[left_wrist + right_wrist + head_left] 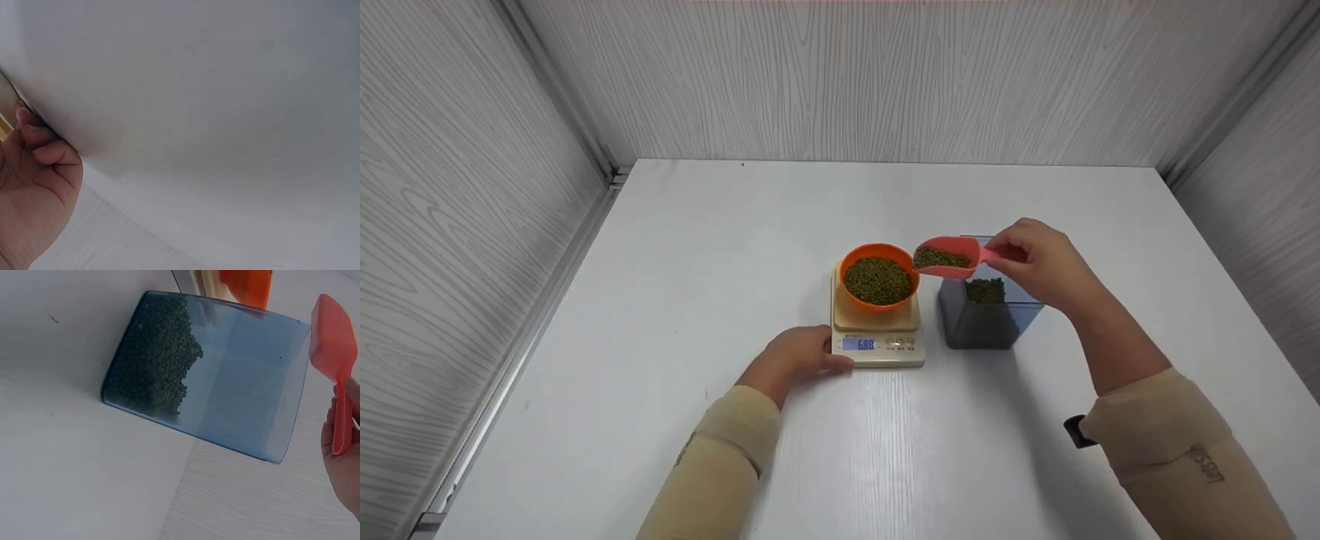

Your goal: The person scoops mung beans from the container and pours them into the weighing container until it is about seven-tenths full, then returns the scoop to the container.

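Note:
My right hand grips the handle of a red plastic scoop filled with green mung beans. In the head view the scoop's lip is level with the right rim of an orange bowl heaped with mung beans. The bowl stands on a cream kitchen scale, whose lit display seems to read 688. At the scale's front left corner, my left hand holds the edge; curled fingers show in the left wrist view. Beneath the scoop stands a clear bluish container partly filled with beans.
The white tabletop carries the scale and, just to its right, the container. Pale wood-grain panels wall the table at the back and both sides. A dark strap end sticks out by the right sleeve.

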The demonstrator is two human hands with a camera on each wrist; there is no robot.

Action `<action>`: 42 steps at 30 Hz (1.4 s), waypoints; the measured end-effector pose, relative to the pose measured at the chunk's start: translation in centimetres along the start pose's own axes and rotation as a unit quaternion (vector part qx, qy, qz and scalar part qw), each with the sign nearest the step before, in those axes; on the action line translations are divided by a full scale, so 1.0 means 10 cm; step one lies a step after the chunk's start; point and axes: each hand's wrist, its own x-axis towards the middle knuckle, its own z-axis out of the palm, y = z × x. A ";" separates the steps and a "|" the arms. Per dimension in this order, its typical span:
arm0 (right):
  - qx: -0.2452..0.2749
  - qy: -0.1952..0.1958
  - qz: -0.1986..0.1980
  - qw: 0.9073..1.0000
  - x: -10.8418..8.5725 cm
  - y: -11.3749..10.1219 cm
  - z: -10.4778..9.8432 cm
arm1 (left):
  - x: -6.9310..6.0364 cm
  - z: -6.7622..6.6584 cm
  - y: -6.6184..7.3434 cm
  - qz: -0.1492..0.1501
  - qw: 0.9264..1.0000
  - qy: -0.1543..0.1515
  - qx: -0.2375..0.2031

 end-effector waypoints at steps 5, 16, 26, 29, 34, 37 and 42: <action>-0.063 -0.012 -0.033 0.997 0.08 -0.12 0.08 | 0.01 0.00 0.00 0.009 1.000 -0.001 0.005; -0.137 0.009 -0.107 0.985 0.16 -0.27 0.18 | 0.04 0.02 -0.03 0.006 1.000 -0.007 0.022; -0.174 0.051 -0.155 0.971 0.19 -0.38 0.22 | 0.04 0.01 -0.03 0.001 1.000 -0.008 0.019; -0.190 0.065 -0.182 0.963 0.18 -0.41 0.24 | 0.04 0.01 -0.03 -0.002 1.000 -0.008 0.019; -0.228 0.097 -0.238 0.939 0.18 -0.39 0.27 | 0.03 0.02 -0.02 -0.005 1.000 -0.008 0.024; -0.238 0.122 -0.274 0.924 0.18 -0.34 0.29 | 0.02 0.02 -0.01 -0.002 1.000 -0.006 0.023; -0.208 0.138 -0.280 0.927 0.18 -0.32 0.27 | 0.02 0.02 0.00 0.000 1.000 -0.004 0.023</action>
